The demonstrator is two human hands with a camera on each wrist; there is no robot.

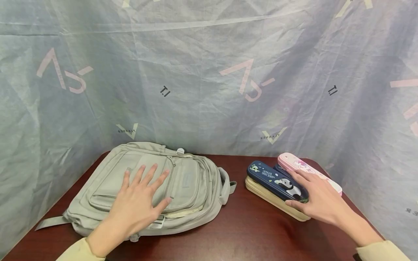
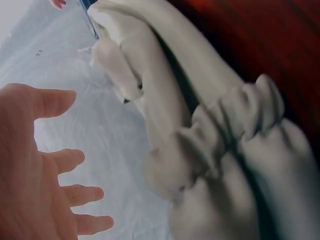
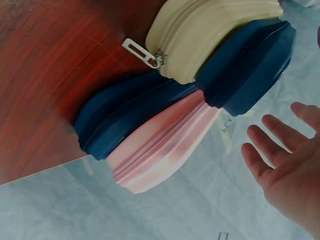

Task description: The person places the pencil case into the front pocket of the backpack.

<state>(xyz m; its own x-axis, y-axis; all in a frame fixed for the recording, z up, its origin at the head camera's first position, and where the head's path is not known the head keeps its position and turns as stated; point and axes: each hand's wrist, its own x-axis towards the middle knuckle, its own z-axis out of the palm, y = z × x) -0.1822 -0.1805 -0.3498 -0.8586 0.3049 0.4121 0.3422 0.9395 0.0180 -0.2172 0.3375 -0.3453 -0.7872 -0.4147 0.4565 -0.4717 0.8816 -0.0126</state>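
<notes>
A grey-green backpack [image 1: 187, 181] lies flat on the left of the table. Over it hovers my left hand [image 1: 137, 199], fingers spread and holding nothing; in the left wrist view a gap shows between hand and bag. To the right, a dark blue pencil case [image 1: 271, 177] with a panda print lies on a beige pencil case [image 1: 261, 190]. Behind them a pink pencil case [image 1: 290, 159] rests on another dark blue case [image 3: 130, 112]. My right hand [image 1: 321, 197] is above these cases with fingers extended, apart from them in the right wrist view.
The dark red-brown table [image 1: 235, 224] runs between the backpack and the cases. A grey printed cloth [image 1: 202, 72] hangs behind and along both sides. One backpack strap [image 1: 52, 222] trails toward the table's left edge.
</notes>
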